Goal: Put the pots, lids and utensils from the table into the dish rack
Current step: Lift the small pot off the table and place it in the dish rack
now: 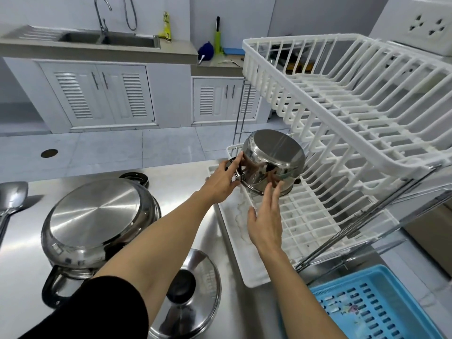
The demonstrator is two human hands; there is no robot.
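Note:
A small steel pot [275, 157] rests upside down and tilted on the lower tier of the white two-tier dish rack [322, 216]. My left hand [223, 178] grips its left side by the black handle. My right hand [265, 220] has its fingers spread, with the fingertips touching the pot's near rim. A large steel pot [97, 216] stands upside down on the steel table [19, 277] at the left. A steel lid [193, 297] with a black knob lies in front of it. A steel spatula [11, 196] lies at the far left edge.
The rack's upper tier [354, 94] holds nothing and overhangs the lower one. A white drip tray [247, 260] sits under the rack. A blue slotted basket [371, 307] stands at the front right. Across the floor are a sink counter [97, 45] and cupboards.

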